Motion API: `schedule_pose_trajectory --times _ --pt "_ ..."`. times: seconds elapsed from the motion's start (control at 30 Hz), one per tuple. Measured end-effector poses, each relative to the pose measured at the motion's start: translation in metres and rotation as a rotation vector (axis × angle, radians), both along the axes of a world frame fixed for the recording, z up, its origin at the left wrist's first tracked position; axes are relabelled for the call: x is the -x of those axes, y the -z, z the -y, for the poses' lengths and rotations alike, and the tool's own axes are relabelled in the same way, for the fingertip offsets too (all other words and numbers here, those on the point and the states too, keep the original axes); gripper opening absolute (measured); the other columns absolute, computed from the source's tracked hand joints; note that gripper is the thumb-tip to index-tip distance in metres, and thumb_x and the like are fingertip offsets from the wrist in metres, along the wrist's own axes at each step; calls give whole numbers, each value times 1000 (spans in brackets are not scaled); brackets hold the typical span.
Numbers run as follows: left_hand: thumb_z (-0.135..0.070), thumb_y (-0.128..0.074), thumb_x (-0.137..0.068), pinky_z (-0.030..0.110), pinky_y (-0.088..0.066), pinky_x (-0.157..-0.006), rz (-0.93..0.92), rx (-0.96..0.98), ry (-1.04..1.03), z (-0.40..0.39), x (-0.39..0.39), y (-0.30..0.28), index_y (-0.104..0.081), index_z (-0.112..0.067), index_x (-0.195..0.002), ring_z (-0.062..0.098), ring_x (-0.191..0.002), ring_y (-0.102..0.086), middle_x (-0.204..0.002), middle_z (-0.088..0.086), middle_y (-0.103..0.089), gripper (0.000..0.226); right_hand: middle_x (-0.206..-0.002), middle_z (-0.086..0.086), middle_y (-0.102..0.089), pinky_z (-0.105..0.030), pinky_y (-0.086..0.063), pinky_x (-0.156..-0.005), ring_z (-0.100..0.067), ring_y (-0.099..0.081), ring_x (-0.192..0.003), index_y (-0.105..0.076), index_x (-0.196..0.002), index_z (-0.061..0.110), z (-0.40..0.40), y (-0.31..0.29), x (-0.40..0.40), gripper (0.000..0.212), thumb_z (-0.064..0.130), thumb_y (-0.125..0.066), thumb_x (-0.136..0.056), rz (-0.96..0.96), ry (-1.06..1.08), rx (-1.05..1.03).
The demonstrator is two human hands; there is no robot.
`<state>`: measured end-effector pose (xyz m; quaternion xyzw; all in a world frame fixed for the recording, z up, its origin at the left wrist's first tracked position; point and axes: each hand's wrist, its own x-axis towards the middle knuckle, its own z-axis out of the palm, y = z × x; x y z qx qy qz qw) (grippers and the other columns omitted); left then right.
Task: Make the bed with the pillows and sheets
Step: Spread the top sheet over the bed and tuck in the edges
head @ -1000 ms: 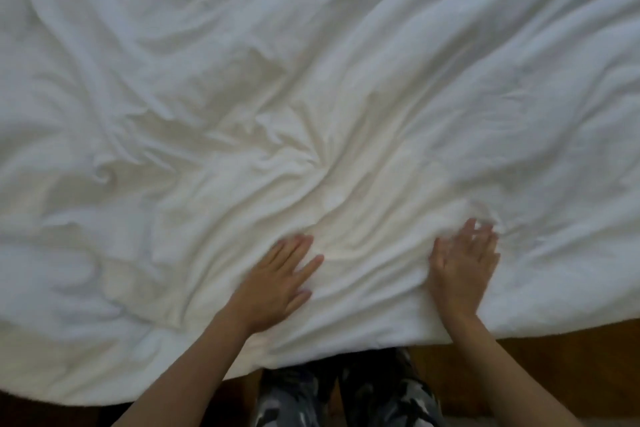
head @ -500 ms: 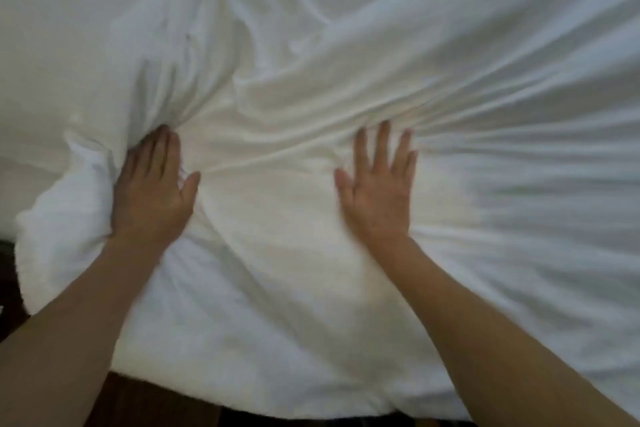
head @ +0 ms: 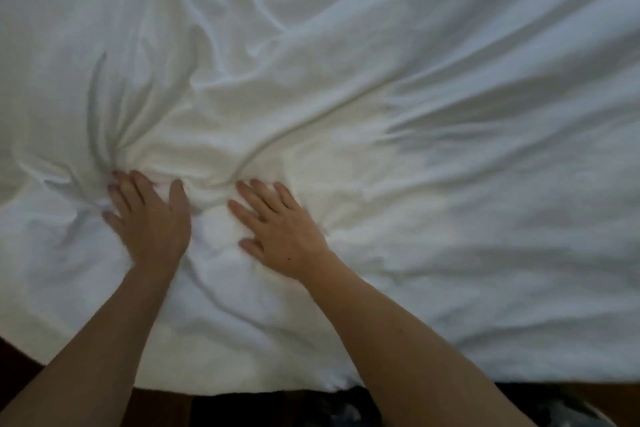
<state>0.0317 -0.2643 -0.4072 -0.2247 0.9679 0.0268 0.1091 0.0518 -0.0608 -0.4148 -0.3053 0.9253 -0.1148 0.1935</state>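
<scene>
- Since half a second ago, your two hands have drawn closer together on the white sheet; they now lie just beside one another, left of the middle of the view, where before they were well apart.
- Left hand: palm down on the sheet, fingers straight and slightly spread, pressing the cloth. It grips nothing. Folds bunch up at the fingertips and fan away from them toward the far side.
- Right hand: likewise flat and palm down, fingers extended and angled toward the far left, thumb tucked at the near side. It presses the sheet and holds nothing.
- Between the hands, a short ridge of gathered cloth runs from one set of fingertips to the other; a long crease leads from it diagonally toward the far right.
- Sheet: it fills nearly the whole view, rumpled on the left and centre, with flatter streaked folds on the right. Its near edge hangs toward you along the bottom of the view.
- Below that edge, dark floor and patterned clothing show.
</scene>
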Motion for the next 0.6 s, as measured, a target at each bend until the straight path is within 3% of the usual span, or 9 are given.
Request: schedule_pose_trajectory --times 0.1,0.23,0.4,0.6 --pt "-47 -31 -101 60 -8 -115 22 -64 -81 -41 -10 -2 -14 5 -150 43 -146 -10 -155 35 -9 74 -157 -10 -26 -39 -8 -118 -27 -23 -145 -35 -148 17 -71 5 -3 59 45 -35 -96 -83 140 2" --pt "-45 -27 -96 60 -13 -114 19 -100 131 -142 -47 -1 -20 8 -147 51 -141 -18 -150 40 -16 75 -154 -12 -31 -41 -14 -116 -28 -28 -143 -40 -146 14 -180 9 -1 58 43 -43 -95 -177 220 1" --pt "-40 -31 -97 58 -16 -115 -26 -156 239 -338 -87 13 -25 7 -147 50 -140 -22 -151 37 -20 68 -152 -13 -35 -42 -19 -115 -30 -33 -140 -43 -144 14 -352 15 0 58 44 -41 -95 -255 445 -23" --pt "-37 -32 -98 55 -10 -116 -85 -226 442 -614 -76 23 -26 -1 -150 45 -144 -17 -155 32 -16 63 -151 -14 -36 -39 -17 -114 -29 -35 -139 -42 -144 12 -651 18 -19 60 45 -38 -94 -308 672 -133"
